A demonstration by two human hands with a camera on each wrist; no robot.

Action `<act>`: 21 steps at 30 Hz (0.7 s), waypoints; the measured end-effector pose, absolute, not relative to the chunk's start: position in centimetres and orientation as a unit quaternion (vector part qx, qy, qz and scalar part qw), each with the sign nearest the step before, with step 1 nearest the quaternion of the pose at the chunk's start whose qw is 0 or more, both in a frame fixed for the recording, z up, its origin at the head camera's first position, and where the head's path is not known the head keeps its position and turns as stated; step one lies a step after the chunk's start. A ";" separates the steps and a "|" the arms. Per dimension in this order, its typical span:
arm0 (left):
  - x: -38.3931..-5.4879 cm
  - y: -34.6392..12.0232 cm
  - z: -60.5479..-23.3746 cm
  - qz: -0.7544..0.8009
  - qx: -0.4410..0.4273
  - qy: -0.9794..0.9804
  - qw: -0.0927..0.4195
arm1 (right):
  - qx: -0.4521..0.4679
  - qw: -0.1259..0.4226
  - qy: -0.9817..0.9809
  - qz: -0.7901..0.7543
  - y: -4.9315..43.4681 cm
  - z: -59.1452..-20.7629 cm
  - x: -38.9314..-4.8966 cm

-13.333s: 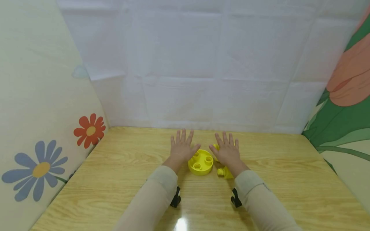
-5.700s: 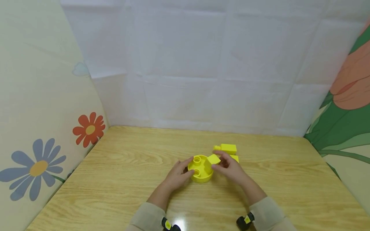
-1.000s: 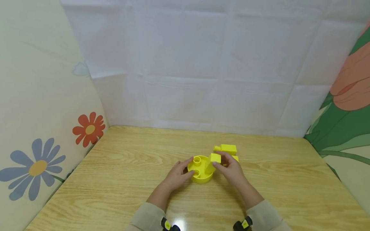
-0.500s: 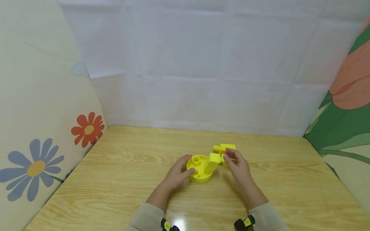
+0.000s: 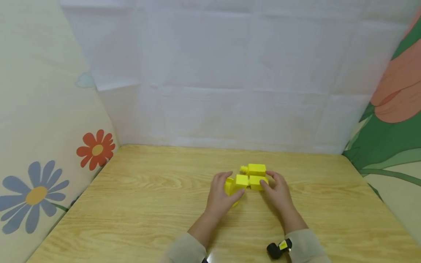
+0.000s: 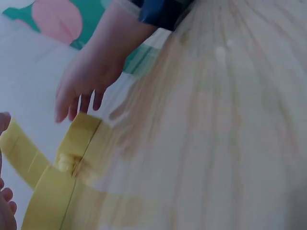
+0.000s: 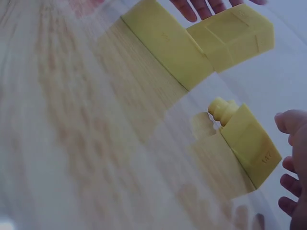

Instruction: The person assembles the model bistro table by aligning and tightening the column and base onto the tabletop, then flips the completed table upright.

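A round yellow base [image 5: 229, 187] lies on the table, mostly behind my left hand [image 5: 221, 197]; sockets showed inside its rim earlier. A yellow block [image 5: 241, 181] rises tilted from its right side. My left fingers and thumb spread loosely about the base and this block. To the right lies a second yellow block [image 7: 252, 146] with a ridged knob pointing at the base. My right hand [image 5: 279, 190] is at that block's far end, thumb overlapping it in the head view; in the right wrist view a small gap shows between fingers and block.
A third yellow knobbed block [image 5: 256, 169] lies just behind the second one. The wooden table [image 5: 158, 204] ends at a white cloth [image 5: 197, 91] at the back, with flower-printed panels [image 5: 36, 195] on both sides. A black wrist camera [image 5: 279, 249] sits on the right sleeve.
My right hand let go of the block set in the base and moved right, to the lying block. My left hand slid right over the base, covering most of it.
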State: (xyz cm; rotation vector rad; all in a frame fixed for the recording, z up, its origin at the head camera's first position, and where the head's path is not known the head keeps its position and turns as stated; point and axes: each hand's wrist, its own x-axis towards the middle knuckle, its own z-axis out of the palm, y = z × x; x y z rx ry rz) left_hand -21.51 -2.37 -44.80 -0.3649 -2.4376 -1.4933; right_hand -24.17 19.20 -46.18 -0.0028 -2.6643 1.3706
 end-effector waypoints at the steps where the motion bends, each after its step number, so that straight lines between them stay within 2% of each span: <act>1: -21.5 -1.9 -44.6 -0.520 -0.116 -0.836 0.129 | -0.002 0.067 -0.889 0.453 19.2 -46.3 -24.2; 8: -21.5 0.4 -44.2 -0.516 -0.056 -0.843 0.139 | 0.000 0.050 -0.898 0.438 19.1 -46.6 -24.4; 14: -21.7 0.7 -44.2 -0.509 -0.052 -0.843 0.163 | -0.001 0.038 -0.898 0.439 19.0 -46.6 -24.3; 17: -21.7 0.3 -44.2 -0.520 -0.062 -0.839 0.149 | -0.004 0.028 -0.901 0.434 19.0 -46.5 -24.2; 21: -21.8 -1.0 -44.3 -0.547 -0.093 -0.827 0.092 | -0.009 0.020 -0.902 0.432 19.0 -46.3 -24.1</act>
